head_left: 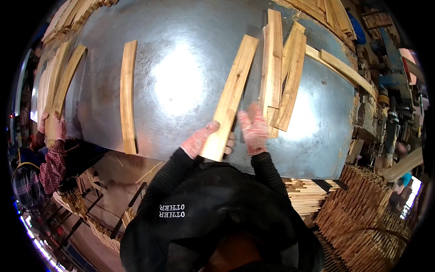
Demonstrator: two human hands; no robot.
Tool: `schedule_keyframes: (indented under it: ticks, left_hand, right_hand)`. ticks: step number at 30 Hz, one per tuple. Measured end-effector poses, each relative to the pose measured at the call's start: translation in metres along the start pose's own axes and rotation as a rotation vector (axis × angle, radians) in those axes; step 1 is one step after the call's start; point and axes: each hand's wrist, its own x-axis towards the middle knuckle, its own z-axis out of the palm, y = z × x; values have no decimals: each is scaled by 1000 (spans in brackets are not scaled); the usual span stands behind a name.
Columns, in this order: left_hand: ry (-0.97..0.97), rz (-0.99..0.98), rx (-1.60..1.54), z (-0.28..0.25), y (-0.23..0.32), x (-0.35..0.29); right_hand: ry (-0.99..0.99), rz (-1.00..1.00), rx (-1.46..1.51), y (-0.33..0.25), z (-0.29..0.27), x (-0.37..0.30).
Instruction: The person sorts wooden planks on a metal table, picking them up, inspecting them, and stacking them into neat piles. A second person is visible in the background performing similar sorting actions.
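Left hand: your gloved left hand (199, 139) grips the near end of a wooden slat (230, 98), fingers wrapped round its edge.
Right hand: your gloved right hand (253, 129) lies palm down with fingers spread, just beside the slat and touching the near end of a small pile of slats (280, 72); it grips nothing.
Slat: it lies flat on the shiny metal worktop (181, 81), running from your left hand away toward the far edge.
Single slat: another one (128, 95) lies alone to your left, well apart.
Co-worker: at the left rim another person's gloved hand (54, 126) holds a bundle of slats (59, 84).
Stacks: more slats (362, 199) are stacked below the worktop on your right.
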Motion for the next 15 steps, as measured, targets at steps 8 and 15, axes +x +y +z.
schedule_keyframes:
  ticks: [8, 15]
  left_hand:
    - [518, 245, 1000, -56, -17, 52]
    - [466, 158, 454, -21, -23, 51]
  right_hand:
    - [-44, 328, -606, -19, -44, 35]
    - [355, -490, -992, -29, -19, 29]
